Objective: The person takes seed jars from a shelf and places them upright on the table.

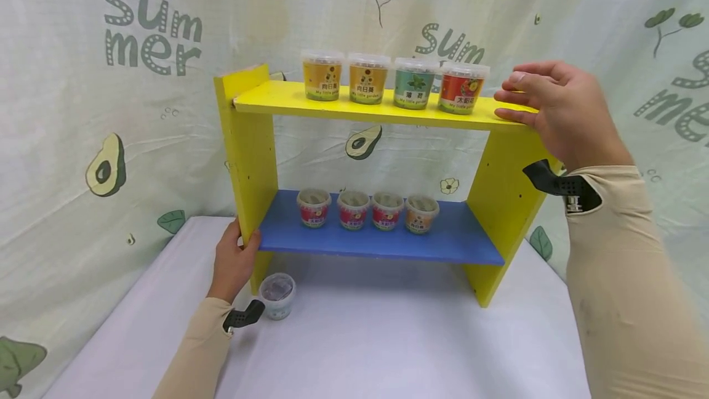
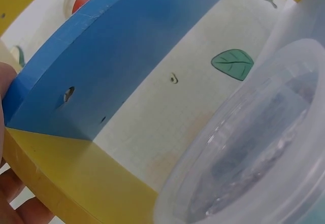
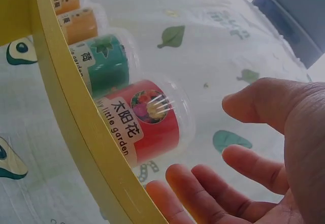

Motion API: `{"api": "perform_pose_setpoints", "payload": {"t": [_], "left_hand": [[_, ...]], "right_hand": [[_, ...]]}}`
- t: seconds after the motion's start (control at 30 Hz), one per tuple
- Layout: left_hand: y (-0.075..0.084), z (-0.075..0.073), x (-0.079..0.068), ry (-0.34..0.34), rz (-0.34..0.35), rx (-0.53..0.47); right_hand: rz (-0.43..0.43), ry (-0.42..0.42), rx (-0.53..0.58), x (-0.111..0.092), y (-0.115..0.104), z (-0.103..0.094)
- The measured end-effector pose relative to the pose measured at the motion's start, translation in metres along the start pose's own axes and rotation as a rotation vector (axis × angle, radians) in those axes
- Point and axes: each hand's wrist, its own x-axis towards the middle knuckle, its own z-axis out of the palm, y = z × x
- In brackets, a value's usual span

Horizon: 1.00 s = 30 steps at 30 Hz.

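Head view: my left hand [image 1: 231,266] braces the shelf, my right hand [image 1: 562,106] is loose beside the red cup [image 1: 460,92]

My left fingers are curled round the yellow side panel [image 1: 247,159], near the blue board [image 1: 460,239]. My right fingers are released: thumb and fingertips spread, nothing between them, just to the right of the red cup. From the right wrist I see a gap between them and its wall; whether a fingertip touches the shelf edge, I cannot tell. The red cup stands upright, last on the right in a row of four on the yellow top board [image 1: 260,94]. A clear-lidded cup [image 1: 277,303] sits on the white table [image 1: 388,337], by the foot of the side panel.

I judge the step in hand to be setting or straightening cups up top. The next move seems to call for a firm left grip and, should the red cup need shifting, a gentle right pinch.
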Motion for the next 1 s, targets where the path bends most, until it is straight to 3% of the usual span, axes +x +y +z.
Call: {"api": "perform_pose_setpoints", "payload": {"t": [0.2, 0.4, 0.6, 0.83, 1.0], "left_hand": [[0.001, -0.001, -0.001, -0.002, -0.005, -0.001], [0.000, -0.001, 0.001, 0.012, 0.006, -0.010], [0.000, -0.002, 0.003, 0.027, 0.033, -0.010], [0.001, -0.001, 0.002, 0.018, 0.011, -0.001], [0.000, -0.002, 0.000, 0.021, 0.009, 0.003]], "right_hand": [[0.072, -0.048, -0.053, 0.015, -0.004, 0.002], [0.154, -0.101, -0.204, 0.028, -0.011, 0.006], [0.169, -0.181, -0.376, 0.036, -0.013, 0.011], [0.207, -0.274, -0.403, 0.044, -0.009, 0.014], [0.219, -0.272, -0.452, 0.046, -0.007, 0.020]]}}
